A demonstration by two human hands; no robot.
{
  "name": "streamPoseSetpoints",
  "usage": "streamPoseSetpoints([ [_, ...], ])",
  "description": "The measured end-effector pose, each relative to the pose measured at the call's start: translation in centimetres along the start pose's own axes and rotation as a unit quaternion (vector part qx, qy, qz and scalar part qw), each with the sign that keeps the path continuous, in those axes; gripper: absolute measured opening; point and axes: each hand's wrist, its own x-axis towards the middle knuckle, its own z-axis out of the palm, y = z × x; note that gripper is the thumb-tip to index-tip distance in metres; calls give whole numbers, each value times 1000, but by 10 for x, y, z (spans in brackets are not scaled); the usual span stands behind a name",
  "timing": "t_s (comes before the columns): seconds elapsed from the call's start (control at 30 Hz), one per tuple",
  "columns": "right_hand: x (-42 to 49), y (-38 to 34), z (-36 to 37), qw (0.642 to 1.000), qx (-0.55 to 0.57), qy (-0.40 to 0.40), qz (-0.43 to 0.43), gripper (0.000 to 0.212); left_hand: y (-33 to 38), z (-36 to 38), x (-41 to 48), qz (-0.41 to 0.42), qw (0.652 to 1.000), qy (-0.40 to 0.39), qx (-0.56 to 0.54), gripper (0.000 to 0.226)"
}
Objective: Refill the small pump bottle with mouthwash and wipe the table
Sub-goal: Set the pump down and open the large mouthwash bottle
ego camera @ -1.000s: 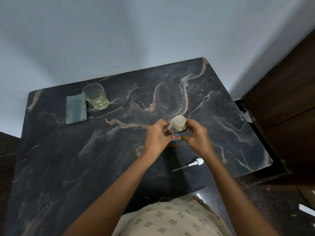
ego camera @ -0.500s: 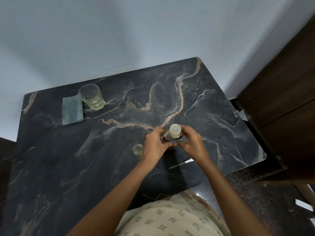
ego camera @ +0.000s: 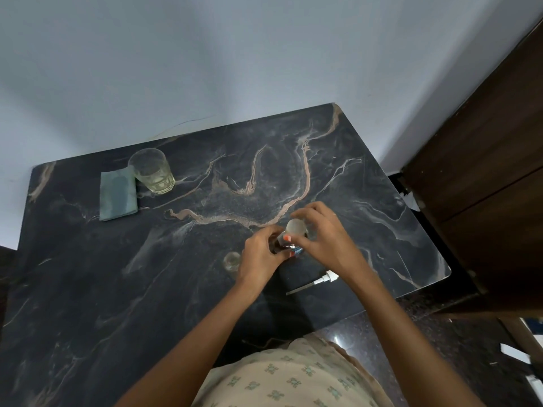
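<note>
Marble table (ego camera: 117, 289) | left hand (ego camera: 261, 257), right hand (ego camera: 326, 242) clamped on mouthwash bottle (ego camera: 293, 227), mostly hidden | small bottle (ego camera: 232, 261) blurry

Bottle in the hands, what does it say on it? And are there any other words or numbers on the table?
Bottle label: only a blue and red patch shows between the left hand and right hand; it is too blurred and covered to read.
Cap, glass, cloth, pump, small bottle: no writing shows.
So nothing can be read here.
</note>
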Motion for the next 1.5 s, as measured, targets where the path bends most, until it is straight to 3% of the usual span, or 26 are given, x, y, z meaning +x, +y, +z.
streamPoseSetpoints([
  [0.23, 7, -13, 0, 996, -86, -24, -5, 37, -2, 0, 2, -8, 1000, 9, 2, 38],
  [0.4, 6, -16, -5, 992, -98, -59, -59, 27, -2, 1, 2, -5, 1000, 15, 10, 39],
  [0.57, 5, -20, -12, 988, -66, -109, -85, 38, -4, 2, 2, 1, 1000, 25, 9, 41],
  [0.8, 6, -25, -12, 992, -121, -43, 18, 36, -4, 1, 2, 2, 1000, 16, 10, 38],
  [0.93, 8, -28, -16, 989, -109, -99, -29, 26, -4, 2, 2, 1, 1000, 15, 8, 42],
  [1.03, 10, -26, -15, 984, -88, -144, -64, 30, -4, 2, 2, -3, 1000, 23, 6, 42],
  [1.1, 10, -25, -12, 986, -78, -133, -60, 30, -4, 2, 1, -2, 1000, 24, -5, 40],
  [1.27, 5, -24, -3, 995, -92, -4, 35, 37, -4, 2, 1, -3, 1000, 20, 9, 38],
  [1.5, 7, -28, -9, 995, -39, -87, 11, 39, -6, 2, 2, 0, 1000, 23, -1, 41],
])
